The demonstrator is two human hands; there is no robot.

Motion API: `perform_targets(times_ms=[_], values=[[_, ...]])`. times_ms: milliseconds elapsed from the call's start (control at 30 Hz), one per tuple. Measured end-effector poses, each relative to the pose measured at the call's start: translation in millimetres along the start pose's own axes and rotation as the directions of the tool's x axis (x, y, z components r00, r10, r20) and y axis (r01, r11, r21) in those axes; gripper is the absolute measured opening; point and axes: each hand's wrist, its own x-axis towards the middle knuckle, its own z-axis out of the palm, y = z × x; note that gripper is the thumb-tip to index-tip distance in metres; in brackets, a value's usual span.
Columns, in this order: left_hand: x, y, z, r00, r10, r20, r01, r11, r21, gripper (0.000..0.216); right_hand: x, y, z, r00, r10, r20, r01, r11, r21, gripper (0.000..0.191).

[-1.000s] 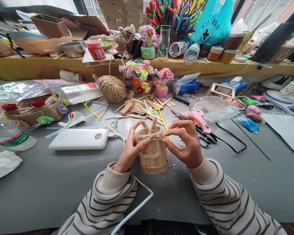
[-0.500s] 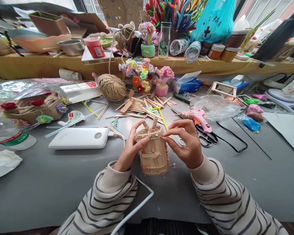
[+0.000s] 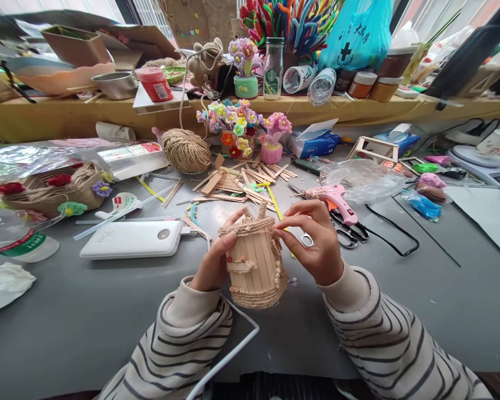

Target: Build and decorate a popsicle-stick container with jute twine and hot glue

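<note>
A small round craft pot [image 3: 254, 258] of upright wooden sticks is held in front of me, tilted. Twine bands wrap its rim and base, a little shelf with small pinkish bits is on its front, and two twine-wrapped pegs stick out of the top. My left hand [image 3: 215, 256] is wrapped round its left side, thumb on the front near the rim; the fingers behind are hidden. At the upper right rim, my right hand [image 3: 312, 239] pinches thumb and fingertips together. Whatever small thing lies between those fingertips is too small to make out.
Behind the pot lie loose wooden sticks [image 3: 229, 183] and a twine ball [image 3: 186, 151]. A pink glue gun [image 3: 337, 201] and scissors [image 3: 345, 236] are to the right. Left are a white power bank [image 3: 131, 240], whose cable runs under my left arm, and a plastic bottle [image 3: 20, 239].
The pot has turned and tilted in my left hand, so more of its beaded right side and base shows. My right hand stays pinched at the rim. The view has shifted slightly.
</note>
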Motion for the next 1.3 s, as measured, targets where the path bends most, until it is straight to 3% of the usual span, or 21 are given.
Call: perform_targets(times_ms=[267, 667, 867, 1033, 1300], values=[[-1, 0, 1, 0.999, -0.020, 0.032, 0.022, 0.998, -0.062, 0.063, 3, -1, -2, 0.999, -0.032, 0.036, 0.032, 0.999, 0.002, 0.007], [0, 1, 0, 0.994, -0.088, 0.064, 0.092, 0.994, -0.062, 0.079, 6, -3, -4, 1.000, 0.012, 0.020, -0.013, 0.999, 0.036, 0.006], [-4, 6, -3, 0.991, -0.100, 0.092, 0.106, 0.993, -0.055, 0.063, 5, 1, -13, 0.997, 0.068, -0.026, -0.067, 0.997, 0.047, 0.010], [-7, 7, -3, 0.992, -0.093, 0.086, 0.098, 0.994, -0.052, 0.063, 2, 2, -16, 0.996, 0.002, 0.085, -0.008, 0.998, 0.066, 0.011], [-12, 10, 13, 0.993, -0.101, 0.056, 0.106, 0.990, -0.089, 0.058, 4, -5, -16, 0.995, -0.100, 0.012, 0.100, 0.995, -0.028, 0.010]])
